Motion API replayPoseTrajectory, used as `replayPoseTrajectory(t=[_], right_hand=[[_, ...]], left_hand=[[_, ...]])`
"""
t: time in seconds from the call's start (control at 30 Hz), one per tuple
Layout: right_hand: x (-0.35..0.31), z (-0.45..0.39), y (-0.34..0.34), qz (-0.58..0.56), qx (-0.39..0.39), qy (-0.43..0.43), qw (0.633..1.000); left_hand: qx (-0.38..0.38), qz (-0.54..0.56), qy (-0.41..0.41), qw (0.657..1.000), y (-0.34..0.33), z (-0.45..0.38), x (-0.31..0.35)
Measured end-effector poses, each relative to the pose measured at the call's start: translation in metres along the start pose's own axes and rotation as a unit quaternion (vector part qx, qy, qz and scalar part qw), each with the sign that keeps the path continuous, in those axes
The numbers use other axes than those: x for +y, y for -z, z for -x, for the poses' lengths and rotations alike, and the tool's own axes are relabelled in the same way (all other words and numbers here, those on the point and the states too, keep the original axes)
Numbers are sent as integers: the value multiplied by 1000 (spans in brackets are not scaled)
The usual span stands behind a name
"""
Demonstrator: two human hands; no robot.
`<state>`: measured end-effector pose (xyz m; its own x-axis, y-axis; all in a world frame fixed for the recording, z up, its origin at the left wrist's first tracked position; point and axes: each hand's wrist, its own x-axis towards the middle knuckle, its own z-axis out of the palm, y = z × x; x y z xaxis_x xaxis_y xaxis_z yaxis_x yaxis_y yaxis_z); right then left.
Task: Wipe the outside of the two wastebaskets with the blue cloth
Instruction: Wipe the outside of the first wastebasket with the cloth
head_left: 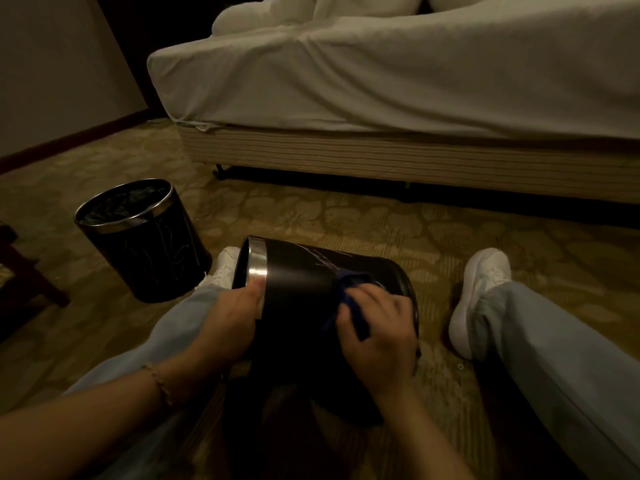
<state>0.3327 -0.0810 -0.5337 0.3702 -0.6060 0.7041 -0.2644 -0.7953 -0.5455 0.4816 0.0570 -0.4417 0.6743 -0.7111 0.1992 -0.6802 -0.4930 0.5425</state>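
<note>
Blue cloth (349, 289) under right hand (377, 327), pressed on tipped wastebasket (298, 282)

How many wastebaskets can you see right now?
2: one wastebasket upright on the carpet at left; the other wastebasket tipped sideways between the person's legs.

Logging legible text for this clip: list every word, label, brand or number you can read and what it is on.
None can be read.
Tilted wastebasket: pale line markings beside the blue cloth; a drawn pattern or script, cannot tell which.
Upright wastebasket: thin pale line drawing, no letters.
White shoes: no brand mark legible.
</note>
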Motion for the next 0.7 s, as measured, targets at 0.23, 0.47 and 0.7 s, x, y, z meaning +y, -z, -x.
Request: replayPoseTrajectory(t=[0.23, 0.47, 0.7], right_hand=[[38, 4, 12, 52, 39, -137, 989], [46, 1, 15, 37, 41, -131, 990], [26, 14, 8, 46, 27, -102, 993]], left_hand=[[-46, 256, 64, 963, -1, 9, 13], [-133, 486, 234, 832, 24, -31, 39], [-3, 433, 362, 826, 18, -47, 35]])
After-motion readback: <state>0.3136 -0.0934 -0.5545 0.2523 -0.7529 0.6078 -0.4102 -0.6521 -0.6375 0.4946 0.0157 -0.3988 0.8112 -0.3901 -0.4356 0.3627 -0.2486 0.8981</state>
